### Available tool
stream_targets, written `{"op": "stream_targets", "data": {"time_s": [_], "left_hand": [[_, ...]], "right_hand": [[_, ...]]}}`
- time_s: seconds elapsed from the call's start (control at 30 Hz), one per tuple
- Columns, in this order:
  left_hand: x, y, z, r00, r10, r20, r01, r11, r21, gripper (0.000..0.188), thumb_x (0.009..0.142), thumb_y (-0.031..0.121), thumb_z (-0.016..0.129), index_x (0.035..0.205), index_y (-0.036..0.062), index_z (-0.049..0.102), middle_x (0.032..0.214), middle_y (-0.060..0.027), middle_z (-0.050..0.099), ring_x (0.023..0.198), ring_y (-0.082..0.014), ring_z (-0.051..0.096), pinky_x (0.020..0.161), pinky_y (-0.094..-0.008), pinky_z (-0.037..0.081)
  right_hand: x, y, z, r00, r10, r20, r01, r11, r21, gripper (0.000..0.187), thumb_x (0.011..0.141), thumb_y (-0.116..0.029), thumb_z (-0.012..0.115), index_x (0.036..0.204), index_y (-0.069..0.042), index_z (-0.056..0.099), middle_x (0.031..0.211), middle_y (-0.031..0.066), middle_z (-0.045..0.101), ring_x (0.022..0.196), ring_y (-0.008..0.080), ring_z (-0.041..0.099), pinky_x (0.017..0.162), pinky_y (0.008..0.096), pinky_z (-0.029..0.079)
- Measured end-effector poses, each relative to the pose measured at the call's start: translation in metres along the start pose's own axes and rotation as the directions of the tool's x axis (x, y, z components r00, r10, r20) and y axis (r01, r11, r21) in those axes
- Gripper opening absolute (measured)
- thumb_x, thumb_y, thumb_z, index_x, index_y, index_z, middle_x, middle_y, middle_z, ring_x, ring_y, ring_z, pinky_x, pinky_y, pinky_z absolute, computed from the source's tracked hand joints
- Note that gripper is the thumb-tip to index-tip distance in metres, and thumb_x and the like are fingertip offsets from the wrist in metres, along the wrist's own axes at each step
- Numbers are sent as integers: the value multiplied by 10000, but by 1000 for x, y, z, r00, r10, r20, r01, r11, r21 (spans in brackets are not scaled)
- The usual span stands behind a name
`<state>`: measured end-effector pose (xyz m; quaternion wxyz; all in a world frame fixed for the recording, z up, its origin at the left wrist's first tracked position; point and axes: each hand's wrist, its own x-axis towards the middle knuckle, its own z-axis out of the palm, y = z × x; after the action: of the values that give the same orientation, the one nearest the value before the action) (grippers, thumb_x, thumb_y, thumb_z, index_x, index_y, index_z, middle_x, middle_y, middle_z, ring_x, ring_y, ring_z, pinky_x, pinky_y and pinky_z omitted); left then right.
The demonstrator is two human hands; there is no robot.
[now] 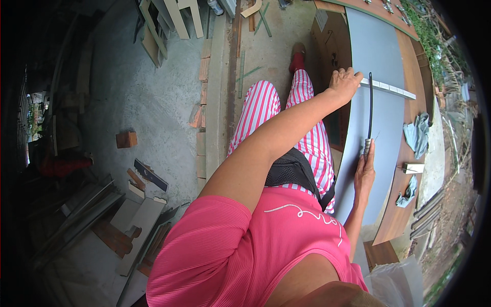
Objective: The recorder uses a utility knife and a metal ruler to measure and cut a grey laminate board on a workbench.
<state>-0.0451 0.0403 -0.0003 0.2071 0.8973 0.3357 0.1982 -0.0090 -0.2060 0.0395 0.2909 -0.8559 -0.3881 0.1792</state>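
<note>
My left hand (346, 84) is closed at the left end of a pale strip (388, 88) with cross lines along it, pressing it near the edge of a grey panel (376, 46). The strip lies across the panel, and its far end reaches over the brown boards to the right. My right hand (364, 171) grips the grey handle of what looks like a hacksaw (370, 110), seen from above. Its long, thin black bar points away from me and crosses over the strip. The blade cannot be made out.
Brown boards (391, 204) lie beside the panel, bearing two blue-grey cloths (418, 134) and a small pale block (413, 168). A brick-edged step (202, 94) runs along my left. Offcuts, a wooden block (126, 139) and boards lie on the concrete floor (169, 102).
</note>
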Motion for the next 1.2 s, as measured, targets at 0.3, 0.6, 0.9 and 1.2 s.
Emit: {"op": "stream_targets", "data": {"time_s": [0.3,0.6,0.9,1.2], "left_hand": [[-1,-2,-1,1000,9,1,-9,1000,9,186,838,211,540,950,63,522,886,-144,532,820,-304,555,715,-429,421],[-2,2,0,1000,9,-7,-9,1000,24,196,836,218,543,956,66,520,893,-144,533,834,-305,557,715,-429,420],[-3,1,1,1000,7,-24,-6,1000,21,183,846,213,529,944,60,514,875,-142,523,803,-298,548,706,-426,416],[-1,-2,1,1000,17,-6,-17,1000,-9,172,853,202,517,942,56,514,875,-147,520,807,-299,547,712,-426,417]], "right_hand": [[42,-13,7,999,2,36,-1,1000,-30,534,911,-125,426,1371,-325,241,1071,181,585,833,311,621,688,393,457],[125,-23,28,978,-203,-44,203,979,-7,521,905,-172,431,1371,-315,245,929,224,609,784,357,612,658,439,441],[63,-18,16,995,-97,-17,97,995,-7,511,912,-144,423,1370,-301,260,1050,189,589,815,341,614,684,412,450],[-3,8,0,999,-36,2,36,999,-10,547,910,-99,428,1371,-326,241,1138,157,567,908,278,617,704,376,458]]}}
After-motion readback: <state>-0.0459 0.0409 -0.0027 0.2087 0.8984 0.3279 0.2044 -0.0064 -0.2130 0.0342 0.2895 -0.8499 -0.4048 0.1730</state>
